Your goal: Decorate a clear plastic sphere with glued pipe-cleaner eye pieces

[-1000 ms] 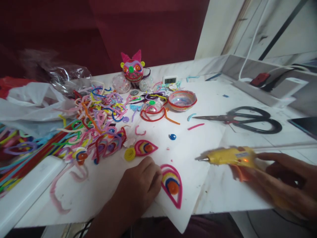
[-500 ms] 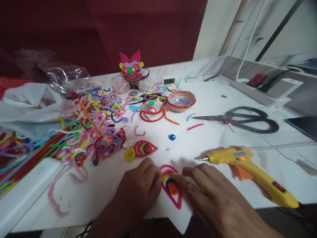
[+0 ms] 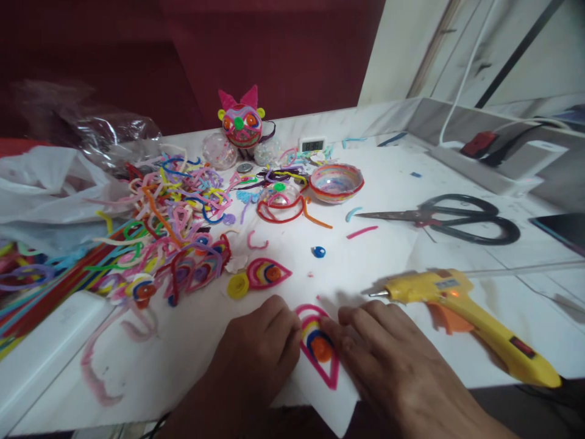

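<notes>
Between my hands at the table's front edge lies an eye-shaped pipe-cleaner piece [image 3: 322,350], with a pink teardrop outline around yellow, blue and orange coils. My left hand [image 3: 262,344] is closed, its fingertips pinching the piece's left side. On the opposite side my right hand [image 3: 388,360] has curled fingers pressed against the pink outline. A white paper corner [image 3: 339,417] shows under the piece and hangs past the edge. Just beyond my left hand lies a similar finished-looking eye shape [image 3: 269,274], touching a yellow coil [image 3: 238,285]. My palms hide both thumbs partly.
A yellow glue gun [image 3: 439,289] with a lit orange light lies right of my right hand. Behind it are black-handled scissors [image 3: 457,216]. A coiled bowl [image 3: 337,184], a pink-eared figure [image 3: 242,125] and heaped pipe cleaners [image 3: 192,189] stand farther back. A blue coil [image 3: 319,252] lies mid-table.
The view has shifted slightly. Both hands stay at the eye-shaped piece with almost the same grip, and the other things on the table have not moved.
</notes>
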Motion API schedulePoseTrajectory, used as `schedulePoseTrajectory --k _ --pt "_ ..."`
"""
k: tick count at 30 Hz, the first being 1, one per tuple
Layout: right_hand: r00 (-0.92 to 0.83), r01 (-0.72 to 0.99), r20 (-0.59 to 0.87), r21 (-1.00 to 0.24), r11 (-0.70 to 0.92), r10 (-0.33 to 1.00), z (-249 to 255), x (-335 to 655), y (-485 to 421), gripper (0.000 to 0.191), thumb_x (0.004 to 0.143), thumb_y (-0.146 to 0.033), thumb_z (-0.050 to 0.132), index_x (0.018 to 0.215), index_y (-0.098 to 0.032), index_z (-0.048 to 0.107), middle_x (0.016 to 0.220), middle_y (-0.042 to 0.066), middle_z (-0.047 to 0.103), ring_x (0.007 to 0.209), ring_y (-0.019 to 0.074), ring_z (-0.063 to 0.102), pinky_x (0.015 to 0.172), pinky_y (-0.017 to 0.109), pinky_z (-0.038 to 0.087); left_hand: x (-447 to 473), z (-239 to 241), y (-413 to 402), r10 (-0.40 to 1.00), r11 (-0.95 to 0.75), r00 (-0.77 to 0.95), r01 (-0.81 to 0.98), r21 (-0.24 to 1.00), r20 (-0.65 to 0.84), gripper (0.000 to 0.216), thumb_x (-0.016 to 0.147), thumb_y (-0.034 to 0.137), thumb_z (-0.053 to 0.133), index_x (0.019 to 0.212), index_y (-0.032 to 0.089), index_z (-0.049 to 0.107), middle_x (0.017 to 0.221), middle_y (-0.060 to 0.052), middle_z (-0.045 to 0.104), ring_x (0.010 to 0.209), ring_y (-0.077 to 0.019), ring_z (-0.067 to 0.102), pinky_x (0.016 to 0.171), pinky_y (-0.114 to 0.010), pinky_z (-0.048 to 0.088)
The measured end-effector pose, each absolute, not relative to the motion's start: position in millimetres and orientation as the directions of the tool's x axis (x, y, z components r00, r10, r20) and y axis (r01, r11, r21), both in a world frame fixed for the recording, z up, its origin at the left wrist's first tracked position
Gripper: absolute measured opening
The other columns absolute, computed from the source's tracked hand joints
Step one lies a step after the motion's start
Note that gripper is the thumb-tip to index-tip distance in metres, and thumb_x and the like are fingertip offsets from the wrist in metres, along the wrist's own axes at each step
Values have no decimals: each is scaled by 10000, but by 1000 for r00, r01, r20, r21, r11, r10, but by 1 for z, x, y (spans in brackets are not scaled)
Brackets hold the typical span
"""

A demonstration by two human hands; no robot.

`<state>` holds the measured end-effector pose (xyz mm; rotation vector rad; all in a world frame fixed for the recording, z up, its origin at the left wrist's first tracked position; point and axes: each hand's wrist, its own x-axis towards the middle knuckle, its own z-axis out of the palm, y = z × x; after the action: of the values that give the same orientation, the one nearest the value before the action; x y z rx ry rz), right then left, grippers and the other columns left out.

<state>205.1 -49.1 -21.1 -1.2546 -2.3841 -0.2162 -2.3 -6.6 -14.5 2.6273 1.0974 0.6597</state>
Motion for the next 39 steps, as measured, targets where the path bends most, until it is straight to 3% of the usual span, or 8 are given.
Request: schedulePoseTrajectory --k 3,7,13,18,32,39 --pt "-517 800 446 -51 597 731 -21 205 -50 346 992 -205 326 1126 -176 643 918 75 631 776 217 516 662 368 408 -2 -14 -7 696 -717 631 601 352 341 172 931 157 451 832 182 589 764 -18 583 653 -145 595 555 -253 483" --pt "-526 811 434 -1 585 731 -18 202 -49 389 994 -203 284 1152 -138 634 988 84 635 819 232 513 689 381 380 -4 -15 -9 667 -745 659 607 277 349 168 939 157 444 873 190 595 775 -14 595 647 -140 604 543 -247 479" --pt "-498 819 492 -4 574 714 -15 200 -48 498 1019 -203 174 1055 -147 667 875 63 628 768 218 492 672 368 328 -10 -17 -16 569 -799 727 600 47 384 178 916 135 478 1036 156 607 817 -35 639 650 -160 609 523 -276 465" --pt "-491 816 499 -24 578 714 -15 198 -47 459 1010 -177 215 1001 -148 673 851 66 617 750 209 472 664 363 321 -9 -13 -19 472 -811 778 568 -141 414 257 941 153 402 1084 121 614 867 -80 682 664 -178 616 521 -298 472" --pt "-442 787 484 -195 585 756 -16 202 -54 493 1038 -261 188 1030 -164 671 843 57 638 740 195 482 665 353 327 -5 -1 -18 374 -827 815 509 -239 442 279 919 104 363 977 95 635 874 -92 732 595 -189 625 442 -314 455" --pt "-445 780 486 -204 592 752 -13 201 -53 480 1033 -256 206 973 -162 673 807 59 633 709 193 487 645 349 337 -9 -10 -20 388 -855 819 491 -166 422 256 912 111 403 1018 99 636 1037 -111 729 610 -174 601 493 -314 443"
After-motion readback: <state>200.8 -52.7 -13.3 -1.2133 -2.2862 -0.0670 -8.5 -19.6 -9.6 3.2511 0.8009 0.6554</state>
